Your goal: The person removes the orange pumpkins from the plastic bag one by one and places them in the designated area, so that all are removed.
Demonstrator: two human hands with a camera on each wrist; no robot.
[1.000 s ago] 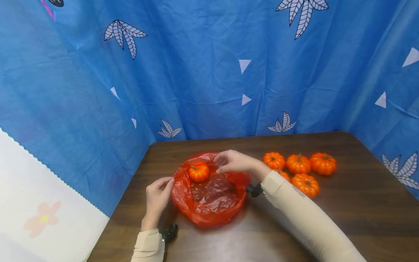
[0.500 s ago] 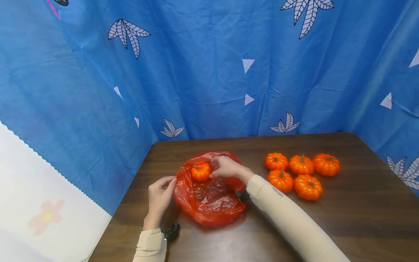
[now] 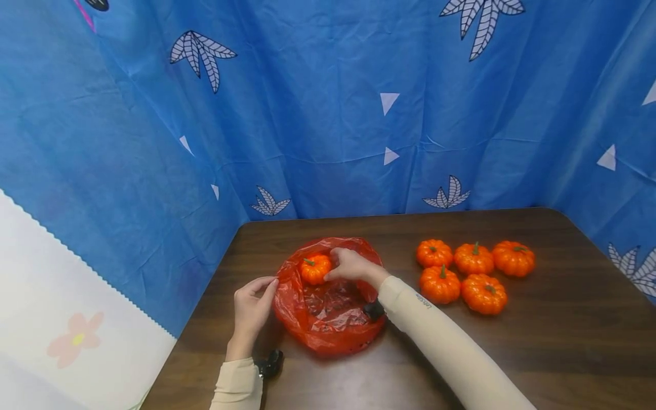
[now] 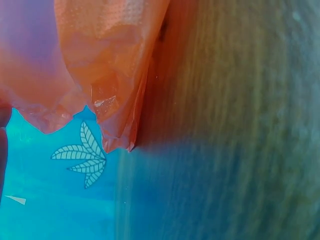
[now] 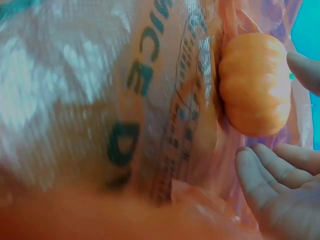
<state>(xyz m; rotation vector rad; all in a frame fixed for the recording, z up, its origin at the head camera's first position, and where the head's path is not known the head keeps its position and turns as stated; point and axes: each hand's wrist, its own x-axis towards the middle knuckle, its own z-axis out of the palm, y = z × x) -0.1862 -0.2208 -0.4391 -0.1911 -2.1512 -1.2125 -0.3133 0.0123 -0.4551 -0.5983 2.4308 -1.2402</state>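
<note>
A red plastic bag (image 3: 328, 341) lies on the table with its mouth spread wide, and a small orange pumpkin (image 3: 315, 270) sits inside its left part. Thumb and fingertips of my left hand (image 3: 251, 304) pinch the bag's left rim. Close up in the left wrist view, the bag's thin film (image 4: 110, 65) hangs in folds, with that hand barely showing. My right hand (image 3: 351, 266) is over the bag, just right of the pumpkin. In the right wrist view, its fingers and thumb are spread around the pumpkin (image 5: 255, 85), with a gap visible below it.
Several more orange pumpkins (image 3: 474, 259) stand grouped on the brown table (image 3: 564, 319), right of the bag. A blue patterned curtain (image 3: 328, 114) hangs behind the table, and a pale cloth (image 3: 77, 296) lies at the left.
My right hand has moved left and in over the bag, up to the pumpkin there. My left hand keeps its pinch on the rim. The head view has shifted slightly.
</note>
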